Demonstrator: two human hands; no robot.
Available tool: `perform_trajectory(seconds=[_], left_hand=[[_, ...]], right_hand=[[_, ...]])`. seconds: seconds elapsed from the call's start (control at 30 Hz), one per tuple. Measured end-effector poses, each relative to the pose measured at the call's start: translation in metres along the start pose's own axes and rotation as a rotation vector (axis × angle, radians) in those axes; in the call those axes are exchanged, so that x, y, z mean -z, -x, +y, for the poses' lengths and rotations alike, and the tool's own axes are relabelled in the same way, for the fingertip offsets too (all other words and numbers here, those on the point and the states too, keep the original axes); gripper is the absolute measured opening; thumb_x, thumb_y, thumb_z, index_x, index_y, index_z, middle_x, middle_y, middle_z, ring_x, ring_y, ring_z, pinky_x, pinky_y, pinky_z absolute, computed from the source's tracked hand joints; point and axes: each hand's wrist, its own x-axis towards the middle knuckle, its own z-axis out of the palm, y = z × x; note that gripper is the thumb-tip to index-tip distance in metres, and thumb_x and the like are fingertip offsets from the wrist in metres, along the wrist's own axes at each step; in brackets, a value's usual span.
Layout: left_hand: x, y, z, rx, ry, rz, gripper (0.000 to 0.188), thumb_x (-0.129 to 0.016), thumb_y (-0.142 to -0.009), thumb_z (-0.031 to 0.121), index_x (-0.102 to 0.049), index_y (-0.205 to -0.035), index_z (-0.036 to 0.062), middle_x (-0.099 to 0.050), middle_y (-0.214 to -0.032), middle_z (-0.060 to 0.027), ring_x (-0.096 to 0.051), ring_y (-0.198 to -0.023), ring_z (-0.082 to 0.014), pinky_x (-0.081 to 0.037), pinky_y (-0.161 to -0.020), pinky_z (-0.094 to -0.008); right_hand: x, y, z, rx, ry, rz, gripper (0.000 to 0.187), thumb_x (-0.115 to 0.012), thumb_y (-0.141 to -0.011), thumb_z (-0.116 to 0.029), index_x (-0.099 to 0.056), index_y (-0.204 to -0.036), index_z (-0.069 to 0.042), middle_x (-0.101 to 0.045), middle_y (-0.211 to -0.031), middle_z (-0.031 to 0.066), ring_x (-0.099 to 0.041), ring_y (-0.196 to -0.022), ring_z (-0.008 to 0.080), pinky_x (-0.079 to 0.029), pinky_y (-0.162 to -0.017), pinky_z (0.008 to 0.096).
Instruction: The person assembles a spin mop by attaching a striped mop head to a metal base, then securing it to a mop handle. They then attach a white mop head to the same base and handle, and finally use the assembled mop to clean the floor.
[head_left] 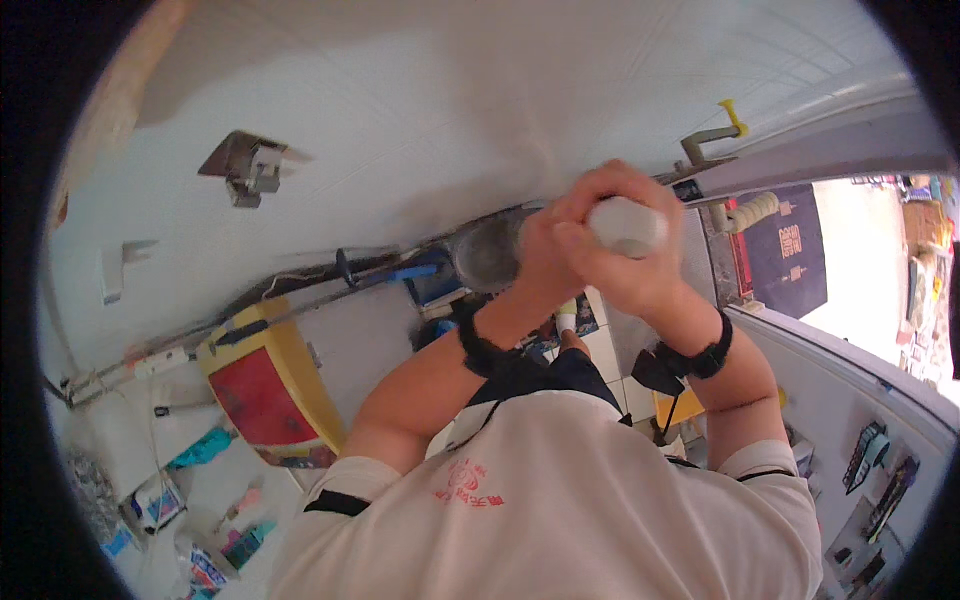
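My left hand (548, 256) and my right hand (655, 283) are clasped together in front of my chest, up near a pale wall. Both close around a whitish object (628, 222) with a blunt, rounded end. Only that end shows between the fingers, so its kind and length are hidden. The fingers are slightly blurred. Dark bands circle both wrists, and a small dark device (658, 370) is by the right one.
A metal bracket (250, 172) and a white hook (112, 272) are on the wall. Below stand a yellow-and-red box (275, 400) and a grey round vessel (487, 258). At right, a doorway has a dark mat (785, 255). A grey hook with a yellow end (715, 140) juts out above.
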Motion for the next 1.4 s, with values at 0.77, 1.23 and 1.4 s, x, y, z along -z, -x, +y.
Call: perform_trajectory(seconds=[0.77,1.23,1.4], left_hand=[[-0.013,0.008,-0.086,0.041,0.002,0.277,0.03,-0.077,-0.079,0.019,-0.07,-0.108,0.0156,-0.074,-0.095,-0.011,-0.071,-0.091,-0.0361,-0.056,-0.075,-0.0422],[-0.014,0.004,-0.035,-0.142,0.061,0.238,0.035,-0.077,-0.08,0.023,-0.067,-0.11,0.0104,-0.072,-0.098,-0.0135,-0.071,-0.091,-0.0364,-0.056,-0.077,-0.0411],[-0.037,0.026,-0.124,0.001,0.076,0.2,0.033,-0.077,-0.081,0.023,-0.067,-0.11,0.0107,-0.073,-0.098,-0.0142,-0.071,-0.091,-0.0375,-0.057,-0.076,-0.0419]], right_hand=[[-0.049,-0.007,0.111,-0.062,0.027,-0.002,0.014,-0.074,-0.077,-0.009,-0.063,-0.084,-0.004,-0.066,-0.079,0.0056,-0.063,-0.073,0.0155,-0.051,-0.07,0.0311],[-0.026,0.015,0.067,0.213,-0.062,0.037,0.015,-0.068,-0.079,-0.003,-0.057,-0.088,-0.004,-0.064,-0.078,0.0061,-0.062,-0.072,0.0151,-0.052,-0.069,0.03],[-0.038,0.021,0.143,0.182,-0.073,-0.003,0.02,-0.079,-0.072,-0.011,-0.064,-0.085,-0.007,-0.069,-0.079,0.0085,-0.066,-0.067,0.0188,-0.055,-0.066,0.0321]])
